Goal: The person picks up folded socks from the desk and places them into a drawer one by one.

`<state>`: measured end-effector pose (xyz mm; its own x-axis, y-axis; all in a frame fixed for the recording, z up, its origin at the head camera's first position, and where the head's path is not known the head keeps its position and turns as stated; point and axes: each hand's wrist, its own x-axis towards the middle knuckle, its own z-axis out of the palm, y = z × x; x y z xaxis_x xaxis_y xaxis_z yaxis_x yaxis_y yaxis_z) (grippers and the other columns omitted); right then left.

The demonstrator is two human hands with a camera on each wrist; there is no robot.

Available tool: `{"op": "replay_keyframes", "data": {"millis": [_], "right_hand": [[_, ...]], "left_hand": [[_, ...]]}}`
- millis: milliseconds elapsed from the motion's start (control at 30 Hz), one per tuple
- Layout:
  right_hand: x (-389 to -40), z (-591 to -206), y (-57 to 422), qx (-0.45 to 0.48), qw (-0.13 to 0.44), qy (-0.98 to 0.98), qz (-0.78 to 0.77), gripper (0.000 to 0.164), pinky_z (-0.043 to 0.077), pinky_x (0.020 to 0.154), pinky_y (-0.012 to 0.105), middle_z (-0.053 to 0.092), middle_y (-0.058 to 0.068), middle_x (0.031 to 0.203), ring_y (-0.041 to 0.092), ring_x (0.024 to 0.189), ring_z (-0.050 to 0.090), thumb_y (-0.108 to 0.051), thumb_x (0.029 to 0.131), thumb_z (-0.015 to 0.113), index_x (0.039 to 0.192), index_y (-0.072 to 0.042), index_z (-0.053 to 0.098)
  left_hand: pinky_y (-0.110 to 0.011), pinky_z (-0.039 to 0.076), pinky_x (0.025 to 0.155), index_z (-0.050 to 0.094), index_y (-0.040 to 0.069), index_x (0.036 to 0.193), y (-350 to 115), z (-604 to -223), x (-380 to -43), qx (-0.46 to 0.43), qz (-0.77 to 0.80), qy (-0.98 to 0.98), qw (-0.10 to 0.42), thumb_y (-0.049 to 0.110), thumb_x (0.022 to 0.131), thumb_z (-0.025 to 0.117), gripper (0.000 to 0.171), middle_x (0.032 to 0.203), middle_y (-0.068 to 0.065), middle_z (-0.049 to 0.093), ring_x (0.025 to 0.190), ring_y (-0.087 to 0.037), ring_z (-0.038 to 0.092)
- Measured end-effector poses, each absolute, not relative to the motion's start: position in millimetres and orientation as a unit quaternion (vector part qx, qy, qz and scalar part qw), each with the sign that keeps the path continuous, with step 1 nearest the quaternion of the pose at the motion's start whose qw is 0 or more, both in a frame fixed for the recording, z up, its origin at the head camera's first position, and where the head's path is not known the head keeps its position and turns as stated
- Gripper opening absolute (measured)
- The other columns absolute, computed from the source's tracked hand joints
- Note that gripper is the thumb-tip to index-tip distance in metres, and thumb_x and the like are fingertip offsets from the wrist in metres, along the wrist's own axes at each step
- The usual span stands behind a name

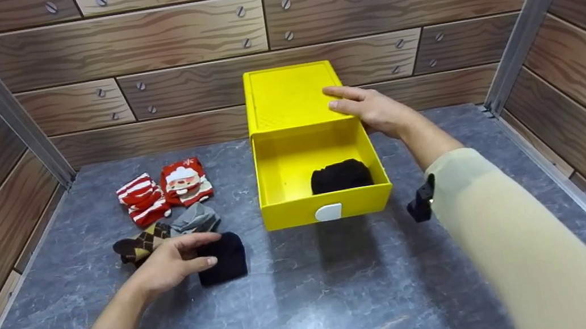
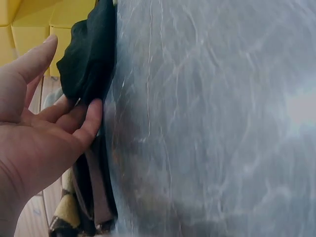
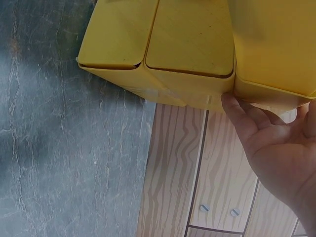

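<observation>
A folded black sock (image 1: pixel 229 259) lies on the table at left centre. My left hand (image 1: pixel 172 264) is at its left edge, with the fingertips touching the sock in the left wrist view and the thumb held apart. A yellow drawer unit (image 1: pixel 289 96) stands at the back, its top drawer (image 1: pixel 327 206) pulled out by its white-handled front. Inside that drawer sits another folded black sock (image 1: pixel 341 176). My right hand (image 1: pixel 374 110) rests on the unit's upper right edge, thumb and fingers extended; some of its fingers are hidden behind the side.
Left of the unit lie red-and-white striped socks (image 1: pixel 144 200), red Santa socks (image 1: pixel 185 182), grey socks (image 1: pixel 196 219) and brown argyle socks (image 1: pixel 138 245). Wood-patterned walls (image 1: pixel 166 39) enclose the grey marbled table (image 1: pixel 313 311) at the back and sides.
</observation>
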<state>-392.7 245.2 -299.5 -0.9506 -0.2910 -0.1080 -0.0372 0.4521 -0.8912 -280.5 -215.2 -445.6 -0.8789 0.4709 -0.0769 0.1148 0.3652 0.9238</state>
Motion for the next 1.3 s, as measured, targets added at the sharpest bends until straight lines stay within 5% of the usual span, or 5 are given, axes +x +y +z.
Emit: {"op": "replay_keyframes", "data": {"millis": [400,733,1300], "right_hand": [[-391.8,-299.8,246.2,-0.100,0.122,0.845,-0.512,0.068,0.047,0.112,0.054,0.031,0.008,0.171,0.031,0.145,0.048,-0.053,0.107,0.058,0.167,-0.034,0.034],[-390.6,-297.1,246.4,-0.099,0.121,0.848,-0.506,0.069,0.044,0.114,0.057,0.028,0.009,0.173,0.033,0.148,0.044,-0.054,0.107,0.058,0.168,-0.033,0.033],[-390.6,-298.3,245.9,-0.104,0.124,0.848,-0.504,0.069,0.045,0.114,0.057,0.029,0.008,0.172,0.032,0.148,0.043,-0.054,0.107,0.058,0.168,-0.034,0.033]], "left_hand": [[-0.024,0.052,0.091,0.072,0.007,0.137,-207.4,-456.0,-277.9,0.164,0.523,0.822,0.153,0.014,0.095,0.082,0.044,0.146,-0.020,0.060,0.117,-0.027,0.062],[-0.040,0.049,0.101,0.071,0.008,0.139,-204.0,-456.6,-278.6,0.179,0.490,0.843,0.129,0.012,0.092,0.084,0.049,0.142,-0.019,0.063,0.123,-0.031,0.059],[-0.050,0.047,0.106,0.073,0.012,0.135,-195.9,-461.1,-280.6,0.202,0.413,0.884,0.080,0.014,0.090,0.086,0.047,0.135,-0.013,0.069,0.120,-0.029,0.063]]}}
